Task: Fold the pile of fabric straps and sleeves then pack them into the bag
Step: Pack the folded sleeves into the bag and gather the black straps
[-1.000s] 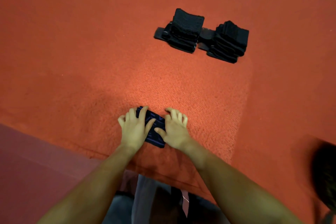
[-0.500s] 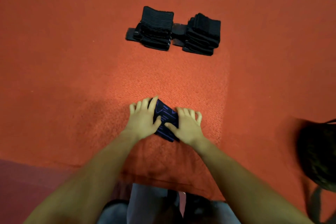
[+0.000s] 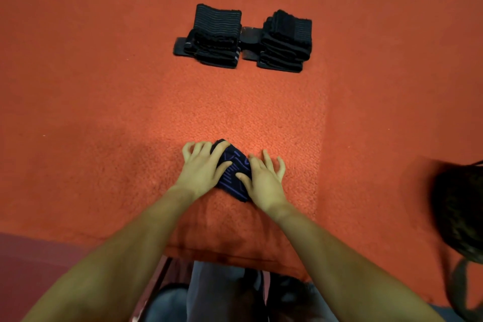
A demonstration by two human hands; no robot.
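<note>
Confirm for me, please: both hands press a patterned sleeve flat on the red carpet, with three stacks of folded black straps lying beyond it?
Not quite: the head view shows two stacks of folded black straps, not three. Both the left hand and right hand do press the patterned sleeve on the red carpet.

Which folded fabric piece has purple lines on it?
The folded sleeve under both hands, nearest the person; the two stacks farther away are plain black.

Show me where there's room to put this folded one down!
Bare carpet lies between the hands and the two black stacks, and left of the left hand. The folded sleeve spot is crowded; the bag fills the right edge.
</note>
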